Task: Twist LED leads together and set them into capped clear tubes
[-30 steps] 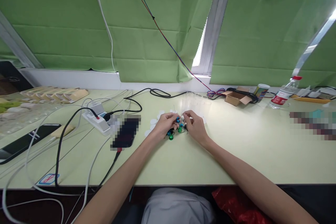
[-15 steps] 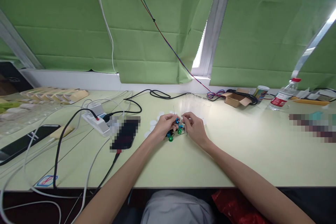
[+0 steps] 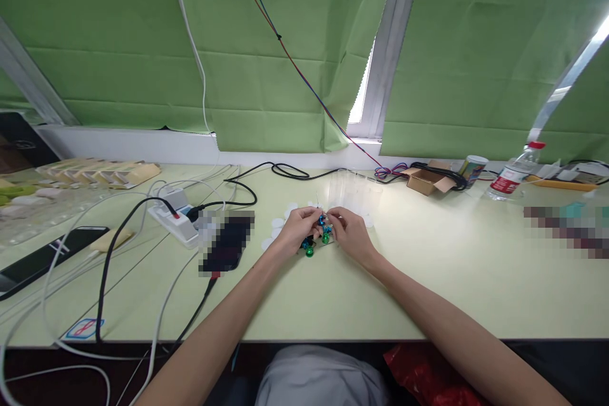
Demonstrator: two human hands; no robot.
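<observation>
Over the tabletop [image 3: 428,279], the 2 hands are meeting at the centre. The left hand [image 3: 299,228] is curling nearly closed, its thumb and fingertips pinching a small blue piece [image 3: 322,220]. The right hand [image 3: 351,228] is bending its fingers close together just beside that piece at 3 o'clock; whether it is gripping anything I cannot tell. From the blue piece, 1 green piece [image 3: 326,238] is sitting at 6 o'clock and another green bead [image 3: 309,252] at 7. White discs [image 3: 277,223] are lying at 9 o'clock, partly behind the left hand, with a phone [image 3: 231,241] farther out. A clear container [image 3: 354,185] is standing at 1 o'clock, and a cardboard box [image 3: 423,184] is resting at 2.
</observation>
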